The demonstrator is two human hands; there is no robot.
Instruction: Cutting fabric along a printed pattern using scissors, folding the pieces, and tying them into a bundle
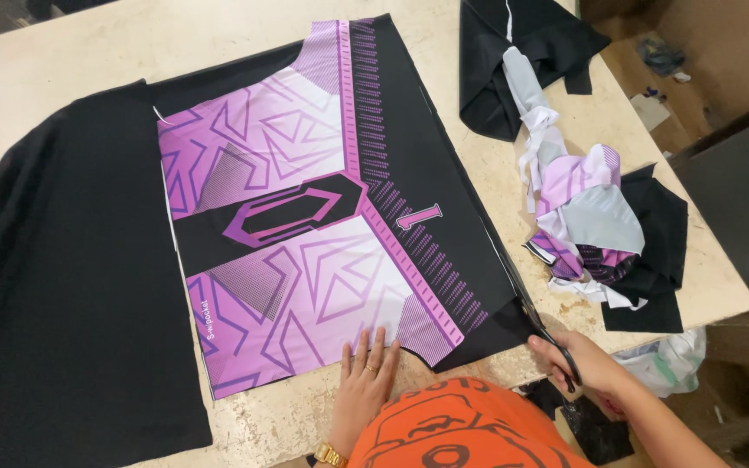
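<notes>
Down at the near table edge, right hand (595, 364) closed around a pair of scissors (556, 342), fingers through the handle loops. Blades point away from the person, up along the black right-hand edge of the printed fabric panel (322, 208). How far apart the blades stand: cannot tell, they merge with the dark cloth.

Panel lies flat on the pale table (88, 52), purple-and-white geometric print with a black band down its right side. Its long axis runs from the near edge toward the far one, leaning slightly left as it goes. The black band's edge continues straight ahead of the scissor tips (same line, as far as I can judge).

Left hand (361, 381) open, fingers spread and pressed flat on the panel's near corner, left of the scissors, holding nothing.

Black cloth (62, 286) covers the table's left part. Heap of offcuts (582, 208) sits right of the panel, apart from both hands.
</notes>
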